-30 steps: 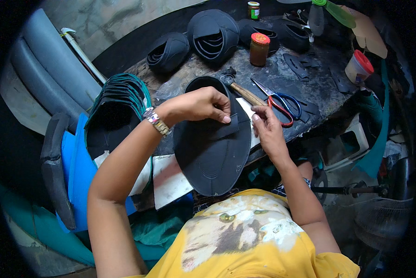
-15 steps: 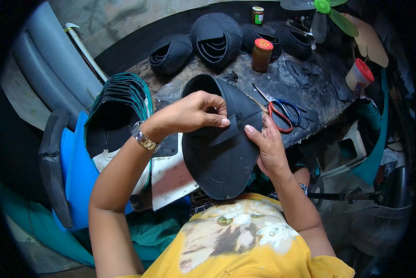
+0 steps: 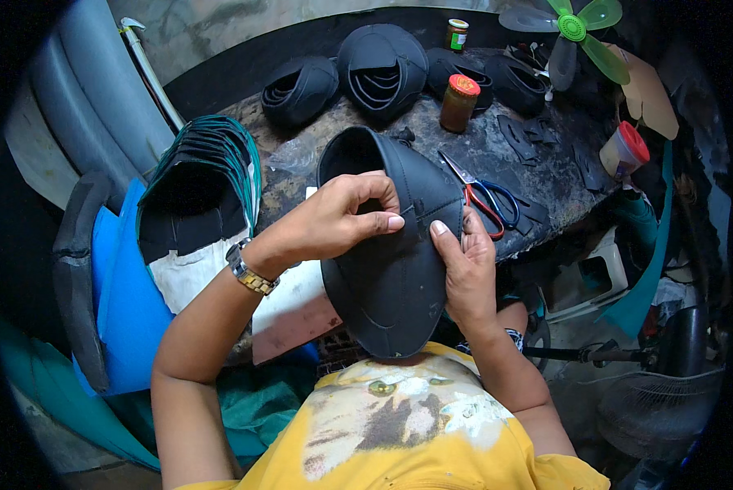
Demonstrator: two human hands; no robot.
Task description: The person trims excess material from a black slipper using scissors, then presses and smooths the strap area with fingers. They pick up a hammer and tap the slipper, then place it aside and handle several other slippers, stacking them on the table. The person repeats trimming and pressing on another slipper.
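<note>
Left hand curled over the top of a large black cap-shaped leather piece, thumb and forefinger pinched onto a fold or seam strip near its crown; wristwatch on that wrist. Right hand flat against the piece's right flank, fingers together and pointing up, thumb tip close to the left thumb, so both hands meet at one spot on the upper middle of the piece. Piece held up off the workbench, between bench and chest; long axis runs away from the body, open hollow end far, rounded brim end near the yellow shirt. Pinch point lies just under the left fingers, slightly left of the right fingertips; left hand is the nearer one, already on it. Left of bench, a stack of teal-edged black panels. Far side of bench: more black shells. Red-handled scissors just beyond the right hand. Small items: brown jar with orange lid, green fan
</note>
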